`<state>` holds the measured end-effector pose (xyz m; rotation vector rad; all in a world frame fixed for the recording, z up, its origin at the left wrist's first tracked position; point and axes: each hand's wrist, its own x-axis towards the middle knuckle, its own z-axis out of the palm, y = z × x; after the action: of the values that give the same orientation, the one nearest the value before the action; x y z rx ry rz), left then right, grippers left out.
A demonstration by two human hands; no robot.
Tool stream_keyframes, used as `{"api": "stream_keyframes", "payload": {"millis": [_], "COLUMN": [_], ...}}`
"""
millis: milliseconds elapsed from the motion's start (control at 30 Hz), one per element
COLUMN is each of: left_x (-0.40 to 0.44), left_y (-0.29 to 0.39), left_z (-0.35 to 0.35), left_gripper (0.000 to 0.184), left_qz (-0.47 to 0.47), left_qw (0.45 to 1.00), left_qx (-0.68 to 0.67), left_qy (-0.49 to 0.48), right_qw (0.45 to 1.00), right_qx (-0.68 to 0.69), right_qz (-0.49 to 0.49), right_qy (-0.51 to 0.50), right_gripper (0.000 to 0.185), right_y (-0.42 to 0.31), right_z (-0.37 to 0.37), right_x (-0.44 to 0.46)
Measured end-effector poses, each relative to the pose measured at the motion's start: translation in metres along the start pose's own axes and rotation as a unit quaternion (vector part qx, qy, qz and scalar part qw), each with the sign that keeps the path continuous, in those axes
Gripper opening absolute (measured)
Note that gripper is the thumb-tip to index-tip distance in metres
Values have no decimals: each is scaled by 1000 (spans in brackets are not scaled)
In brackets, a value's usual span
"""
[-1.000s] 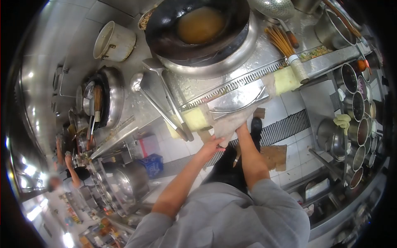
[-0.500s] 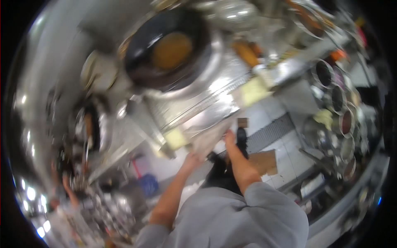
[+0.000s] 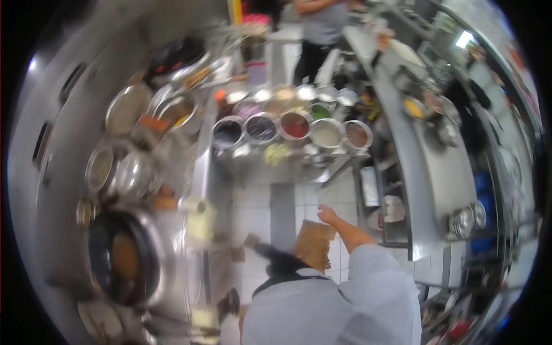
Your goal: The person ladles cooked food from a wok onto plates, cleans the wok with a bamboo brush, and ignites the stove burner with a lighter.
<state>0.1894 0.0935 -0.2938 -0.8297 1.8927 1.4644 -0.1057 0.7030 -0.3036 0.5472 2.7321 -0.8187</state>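
My right hand [image 3: 327,214] hangs out over the floor, held away from my body. Its fingers look loosely apart and I see nothing in them, though the hand is small and blurred. Below it a piece of brown cardboard [image 3: 313,244] lies on the white tiles, apart from the hand. Of my left arm only a sliver of skin shows beside the grey shirt [image 3: 305,310]; the left hand itself is out of sight. On the left, a large black wok [image 3: 100,270] with brown liquid in it sits on the steel stove [image 3: 175,244].
Ahead stands a counter with several metal pots of sauces, among them a red one [image 3: 295,125]. A floor drain [image 3: 282,201] runs toward it. Steel shelving [image 3: 445,161] lines the right. Another person [image 3: 323,29] stands at the back. A yellow cloth [image 3: 201,221] hangs on the stove edge.
My view has swung right, so the wok moved from the top to the left and the sauce pots came ahead. Both hands were together near the stove edge; now only the right shows.
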Motion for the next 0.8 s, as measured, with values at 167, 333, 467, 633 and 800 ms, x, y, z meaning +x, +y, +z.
{"api": "stream_keyframes", "payload": {"millis": [167, 333, 467, 633, 800], "left_x": [41, 54, 96, 66, 7], "left_y": [78, 136, 168, 329, 504], "left_z": [15, 43, 85, 199, 340], "left_gripper": [38, 37, 38, 36, 38], "left_qz": [0, 46, 191, 179, 279], "left_qw": [998, 992, 966, 950, 897], "left_qx": [34, 78, 27, 84, 217], "left_qy": [-46, -92, -172, -241, -267], "right_qw": [954, 957, 949, 858, 806], "right_qx": [165, 113, 37, -7, -60], "right_qz": [248, 261, 152, 161, 241], "right_qy": [41, 52, 274, 487, 538], "right_gripper": [49, 51, 50, 50, 51], "right_y": [71, 87, 119, 123, 235], "right_z": [-86, -90, -77, -233, -334], "right_x": [-106, -178, -176, -184, -163]}}
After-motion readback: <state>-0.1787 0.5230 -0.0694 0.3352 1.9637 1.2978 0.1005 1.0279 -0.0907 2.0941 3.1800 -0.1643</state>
